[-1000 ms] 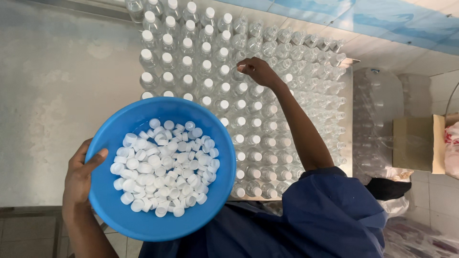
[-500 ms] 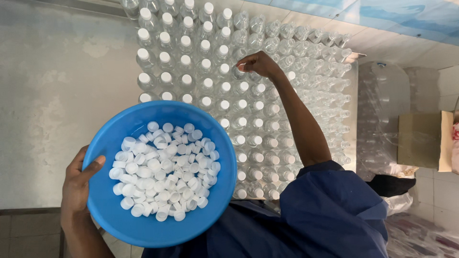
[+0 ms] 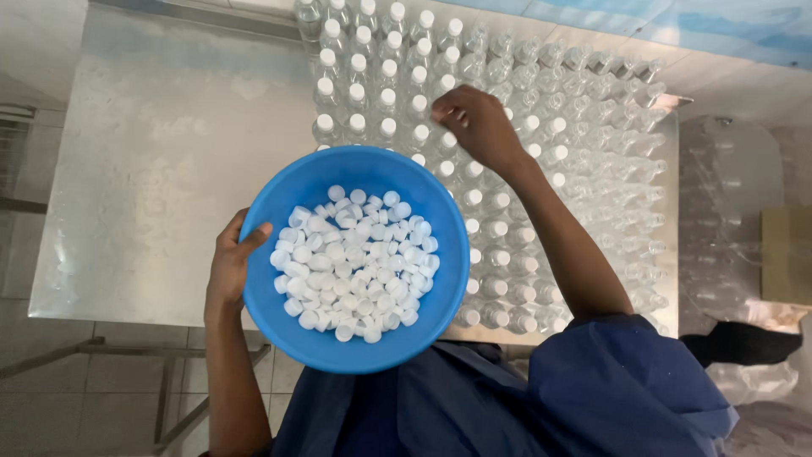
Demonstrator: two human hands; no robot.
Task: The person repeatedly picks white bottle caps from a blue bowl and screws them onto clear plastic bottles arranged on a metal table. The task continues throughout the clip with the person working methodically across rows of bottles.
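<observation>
My left hand point(image 3: 231, 264) grips the rim of a round blue bowl point(image 3: 440, 279) and holds it above the table's near edge. The bowl is full of small white bottle caps point(image 3: 351, 262). My right hand point(image 3: 478, 123) reaches out over rows of clear plastic bottles point(image 3: 584, 169) standing on the metal table point(image 3: 169, 178). Its fingers are bunched, pinching down at the top of a bottle; a cap between them cannot be made out. The bottles on the left and near side wear white caps point(image 3: 364, 63); those at the far right stand uncapped.
The left half of the metal table is bare, scuffed steel. Stacked clear bottles in plastic wrap point(image 3: 727, 220) and a cardboard box point(image 3: 787, 254) stand to the right. A tiled floor and table legs point(image 3: 127, 347) show below. My blue garment point(image 3: 592, 398) fills the bottom.
My right hand has stayed over the same rows of bottles, shifting slightly. The bowl in my left hand has barely moved.
</observation>
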